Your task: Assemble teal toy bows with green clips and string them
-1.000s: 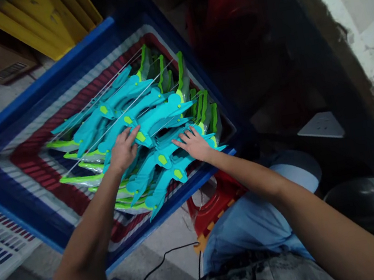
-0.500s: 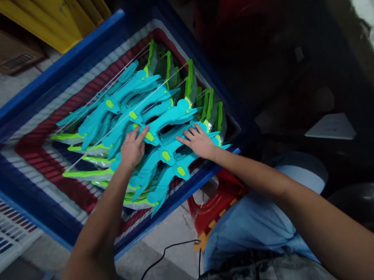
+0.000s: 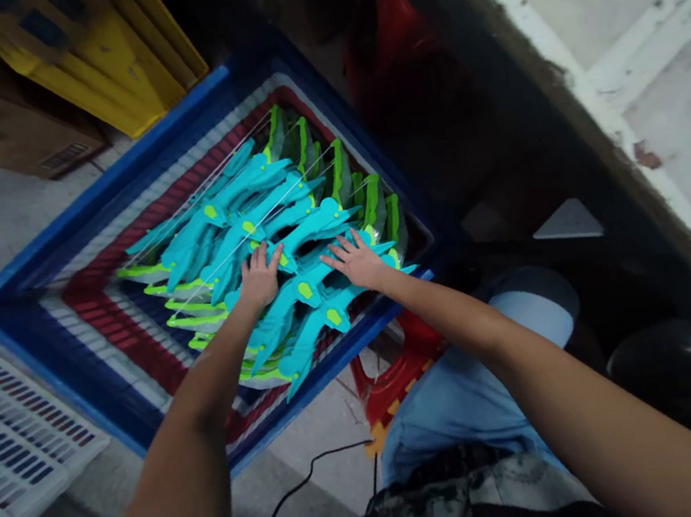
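Observation:
Several turquoise and lime-green toy bows (image 3: 306,228) with white strings lie side by side in a large blue crate (image 3: 104,181). My left hand (image 3: 259,281) rests with fingers spread on the bows near the middle of the row, close to a yellow-green grip badge. To its right, my right hand (image 3: 358,263) lies with fingers apart on the upper limbs of the bows. Neither hand is wrapped round a bow. The lower bows are partly hidden under the others.
Yellow bins (image 3: 130,65) and a cardboard box (image 3: 23,137) stand beyond the crate. White slatted crates (image 3: 7,425) are at the left. A red stool (image 3: 387,385) stands near my legs, with a black cable (image 3: 293,490) on the floor. A worn white-edged table (image 3: 629,48) is at the right.
The view has shifted, bringing more of the table on the right into sight. My left hand has flattened and spread its fingers on the bows. My right hand stays on them.

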The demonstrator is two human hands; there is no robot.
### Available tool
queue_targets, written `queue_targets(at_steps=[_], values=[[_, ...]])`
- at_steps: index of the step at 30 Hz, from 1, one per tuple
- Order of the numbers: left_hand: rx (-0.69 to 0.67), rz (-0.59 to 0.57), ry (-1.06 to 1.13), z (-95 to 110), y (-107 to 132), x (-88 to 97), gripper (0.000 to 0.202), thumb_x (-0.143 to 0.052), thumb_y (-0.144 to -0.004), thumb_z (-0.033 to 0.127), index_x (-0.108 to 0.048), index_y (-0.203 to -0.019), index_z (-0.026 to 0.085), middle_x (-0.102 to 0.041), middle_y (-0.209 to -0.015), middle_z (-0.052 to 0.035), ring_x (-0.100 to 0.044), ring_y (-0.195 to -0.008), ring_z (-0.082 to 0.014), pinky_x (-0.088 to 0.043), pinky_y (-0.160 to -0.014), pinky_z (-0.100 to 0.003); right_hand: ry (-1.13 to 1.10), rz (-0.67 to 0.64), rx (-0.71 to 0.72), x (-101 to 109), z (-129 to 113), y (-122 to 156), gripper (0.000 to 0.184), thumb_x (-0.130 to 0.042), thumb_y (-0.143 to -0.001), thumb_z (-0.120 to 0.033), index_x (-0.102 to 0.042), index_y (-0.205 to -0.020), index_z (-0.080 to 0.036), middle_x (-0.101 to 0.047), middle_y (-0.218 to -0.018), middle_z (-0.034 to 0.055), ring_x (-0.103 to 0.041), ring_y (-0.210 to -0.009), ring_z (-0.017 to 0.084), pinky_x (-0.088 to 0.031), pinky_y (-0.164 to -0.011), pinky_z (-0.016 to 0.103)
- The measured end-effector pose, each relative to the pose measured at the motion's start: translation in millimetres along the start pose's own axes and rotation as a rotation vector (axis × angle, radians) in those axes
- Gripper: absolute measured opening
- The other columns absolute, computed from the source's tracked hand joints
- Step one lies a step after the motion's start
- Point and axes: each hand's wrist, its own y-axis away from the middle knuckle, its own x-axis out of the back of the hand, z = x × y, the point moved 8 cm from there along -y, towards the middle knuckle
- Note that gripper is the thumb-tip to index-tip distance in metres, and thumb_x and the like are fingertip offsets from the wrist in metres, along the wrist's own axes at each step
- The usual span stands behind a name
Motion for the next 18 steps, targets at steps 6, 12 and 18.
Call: queue_targets(at_steps=[6,12,18], values=[[0.022,-0.137,-0.067,0,1,18.3,0.074,-0.04,-0.08,0.012,-0.019,-0.151,0.019,-0.013,-0.156,-0.0214,-0.011,-0.143,-0.042,-0.024,-0.104,-0.065,-0.11,0.284,-0.097,56,-12,74,0.043,-0.041,-0.092,-0.02,-0.049,-0.134,-0.018,-0.043,-0.145,0.015,-0.034,-0.137,0.03,-0.021,-0.113,0.06],[-0.129,-0.036,-0.098,69,12,55.6,0.071,-0.04,-0.079,0.023,-0.028,-0.145,0.001,-0.029,-0.146,-0.0297,-0.026,-0.139,-0.0402,-0.03,-0.107,-0.058,-0.154,0.629,-0.57,103,35,310,0.033,-0.042,-0.093,-0.029,-0.062,-0.118,-0.017,-0.061,-0.124,0.0113,-0.043,-0.127,0.025,-0.028,-0.112,0.052],[-0.685,0.005,0.064,298,46,77.1,0.06,-0.032,-0.086,0.031,-0.036,-0.145,0.023,-0.051,-0.129,-0.0164,-0.044,-0.13,-0.0306,-0.037,-0.109,-0.05,-0.201,0.818,-1.936,-9,-47,667,0.04,-0.034,-0.094,-0.028,-0.061,-0.12,-0.014,-0.062,-0.119,0.0158,-0.049,-0.119,0.027,-0.039,-0.101,0.051]])
